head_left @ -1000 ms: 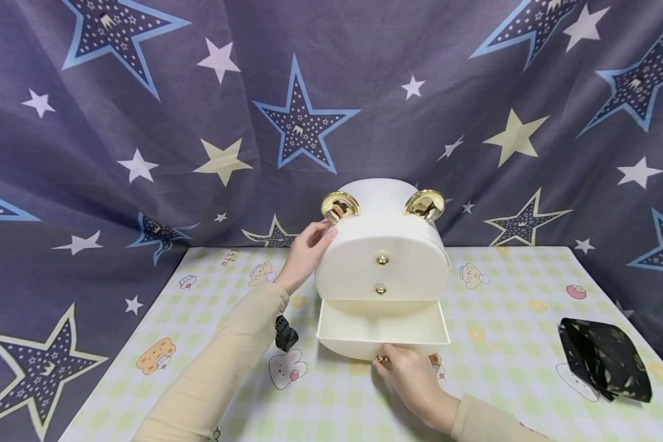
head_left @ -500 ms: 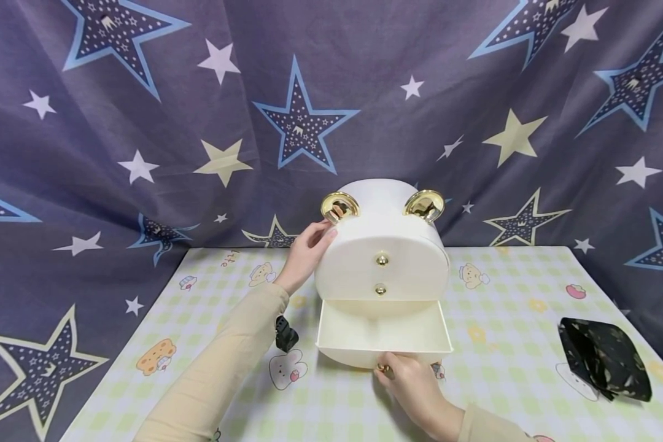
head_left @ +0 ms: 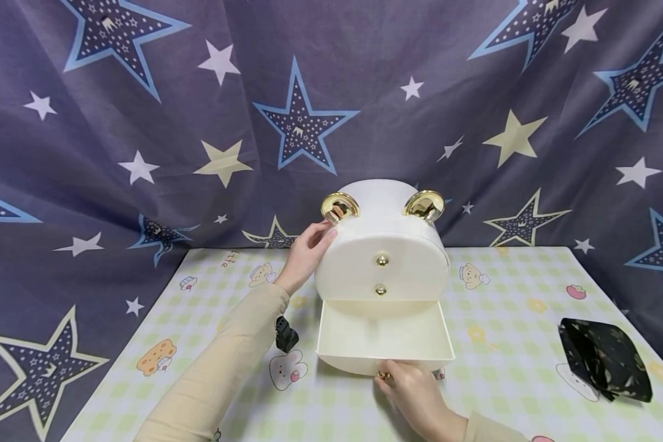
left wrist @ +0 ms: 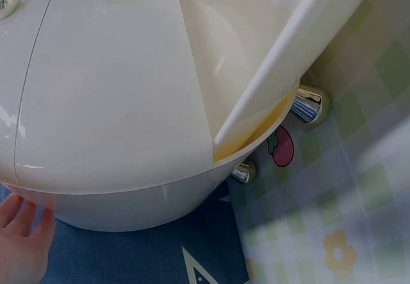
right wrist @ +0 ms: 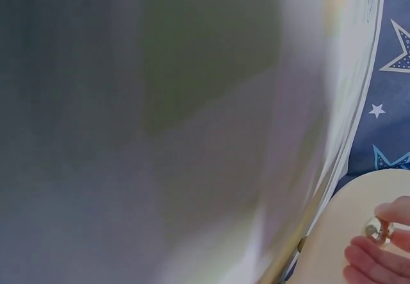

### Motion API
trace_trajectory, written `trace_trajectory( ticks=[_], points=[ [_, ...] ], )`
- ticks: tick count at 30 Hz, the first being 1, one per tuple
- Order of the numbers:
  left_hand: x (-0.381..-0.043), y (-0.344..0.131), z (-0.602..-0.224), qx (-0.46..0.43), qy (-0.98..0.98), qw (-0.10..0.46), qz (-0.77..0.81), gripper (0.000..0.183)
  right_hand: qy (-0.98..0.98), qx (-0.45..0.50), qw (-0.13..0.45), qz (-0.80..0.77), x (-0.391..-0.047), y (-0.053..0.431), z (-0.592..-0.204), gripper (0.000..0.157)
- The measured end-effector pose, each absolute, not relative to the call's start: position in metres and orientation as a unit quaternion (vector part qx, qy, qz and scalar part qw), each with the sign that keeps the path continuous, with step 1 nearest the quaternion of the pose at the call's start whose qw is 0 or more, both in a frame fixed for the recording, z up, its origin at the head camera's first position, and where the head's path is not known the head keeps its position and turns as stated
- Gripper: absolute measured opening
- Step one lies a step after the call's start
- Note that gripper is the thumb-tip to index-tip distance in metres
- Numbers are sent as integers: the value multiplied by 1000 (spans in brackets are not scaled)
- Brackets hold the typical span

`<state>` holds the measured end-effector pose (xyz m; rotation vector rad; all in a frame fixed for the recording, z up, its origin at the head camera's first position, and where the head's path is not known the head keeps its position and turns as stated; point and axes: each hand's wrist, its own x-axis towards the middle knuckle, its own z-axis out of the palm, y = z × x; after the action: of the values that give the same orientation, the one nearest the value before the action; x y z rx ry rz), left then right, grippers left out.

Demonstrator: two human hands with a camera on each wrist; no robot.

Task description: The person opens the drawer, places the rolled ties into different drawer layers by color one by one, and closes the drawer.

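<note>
A white storage box (head_left: 348,267) with gold ear-shaped pieces (head_left: 341,207) on top stands at the middle of the table. Its bottom drawer (head_left: 383,331) is pulled out and looks bare inside. My right hand (head_left: 417,390) pinches the drawer's gold knob (right wrist: 377,230) between thumb and fingers. Against the box's upper left side rests my left hand (head_left: 308,255), fingers fairly straight, just under the left ear. The left wrist view shows those fingertips (left wrist: 45,223) on the curved side. Two more gold knobs (head_left: 382,260) sit on the closed drawer fronts above.
A black patterned pouch (head_left: 613,362) lies at the right of the table. The checked cloth (head_left: 508,380) covers the table, and a starry curtain (head_left: 320,80) hangs right behind the box. Short gold feet (left wrist: 311,104) hold the box up.
My right hand has drawn the bottom drawer a little further out toward me by its knob. The left hand has stayed in place on the box.
</note>
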<state>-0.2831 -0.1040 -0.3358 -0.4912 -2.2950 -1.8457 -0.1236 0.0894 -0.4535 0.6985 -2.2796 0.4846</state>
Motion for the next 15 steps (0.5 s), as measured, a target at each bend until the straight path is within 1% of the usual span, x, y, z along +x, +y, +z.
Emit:
trace_trajectory(
  ticks=[8, 15],
  points=[
    [-284, -104, -336, -167, -765, 81, -617, 32, -877, 270, 353, 184, -120, 90, -455, 31],
    [-285, -104, -337, -163, -770, 83, -611, 32, -885, 282, 329, 171, -114, 91, -453, 30]
  ],
)
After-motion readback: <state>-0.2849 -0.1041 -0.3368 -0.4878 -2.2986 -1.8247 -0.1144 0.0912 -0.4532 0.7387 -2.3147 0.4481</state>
